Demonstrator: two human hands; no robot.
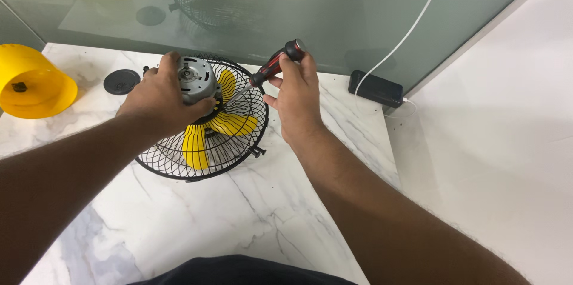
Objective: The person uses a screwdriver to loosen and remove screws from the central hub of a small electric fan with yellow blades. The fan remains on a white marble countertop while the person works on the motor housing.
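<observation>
A small fan with a black wire cage (233,148) and yellow blades (195,145) lies face down on the white marble table (250,219). Its bare silver motor (196,78) points up. My left hand (160,95) grips the motor from the left side. My right hand (297,97) holds a red and black screwdriver (276,64) by the handle, its shaft angled down toward the motor through the cage.
A yellow plastic fan housing (33,82) lies at the far left. A round black cap (121,81) sits beside the fan. A black power bank (376,88) with a white cable (412,25) rests by the glass wall. White floor lies to the right.
</observation>
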